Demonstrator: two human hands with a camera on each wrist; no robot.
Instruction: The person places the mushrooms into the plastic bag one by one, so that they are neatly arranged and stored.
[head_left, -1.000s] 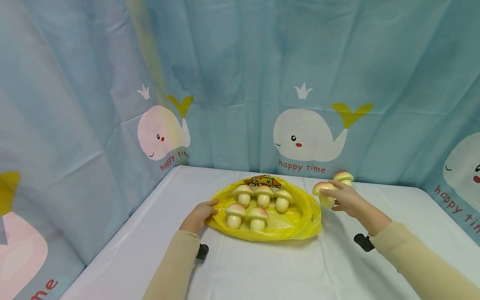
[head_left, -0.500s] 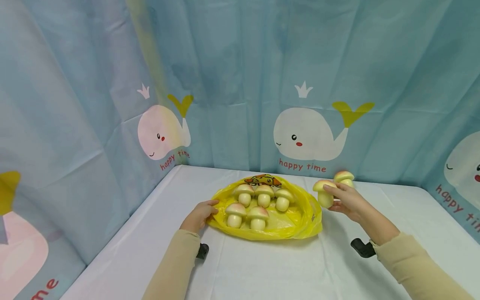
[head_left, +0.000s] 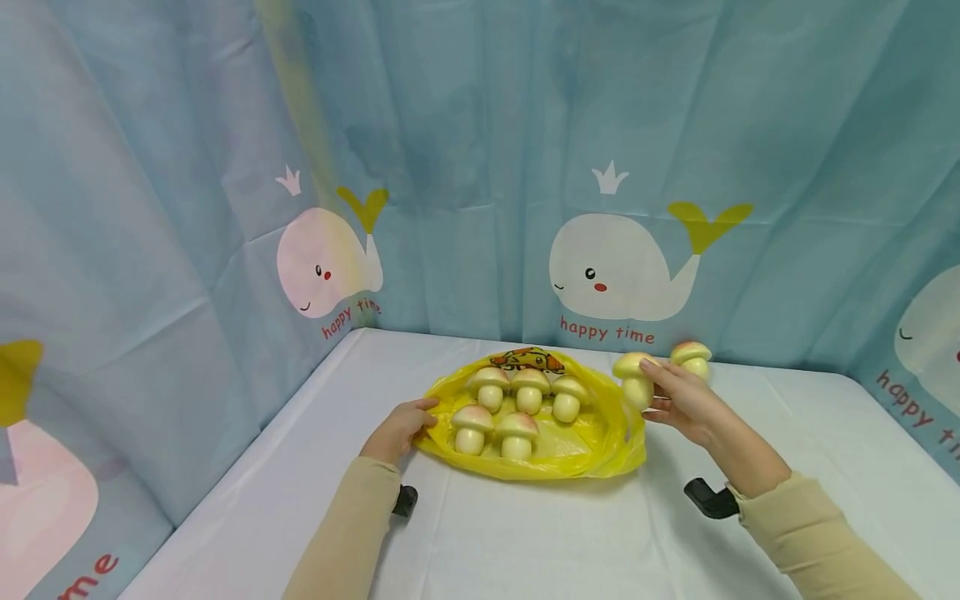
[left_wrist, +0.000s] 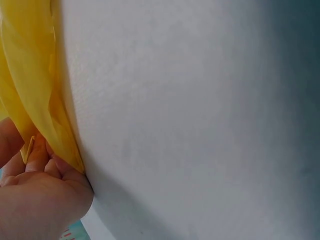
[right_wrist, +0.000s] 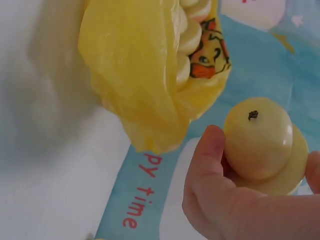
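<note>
A yellow plastic bag (head_left: 564, 442) lies on the table with its mouth spread open. Inside stand several pale toy mushrooms (head_left: 517, 437) with pinkish caps. At the bag's left edge my left hand (head_left: 396, 433) pinches the plastic; the left wrist view has its fingers (left_wrist: 37, 157) curled at the folded film. My right hand (head_left: 686, 404) holds another toy mushroom (head_left: 633, 382) upright just beyond the bag's right rim. From the right wrist camera, the base of that mushroom (right_wrist: 260, 137) faces me between fingers and thumb.
One more toy mushroom (head_left: 692, 358) stands at the back right, partly behind the right hand. The table has a white cloth (head_left: 525, 542). Blue curtains (head_left: 465, 167) printed with whales hang along the back and left side.
My right hand has shifted slightly left and up with the mushroom, closer to the bag's right rim. The left hand stays at the bag's edge.
</note>
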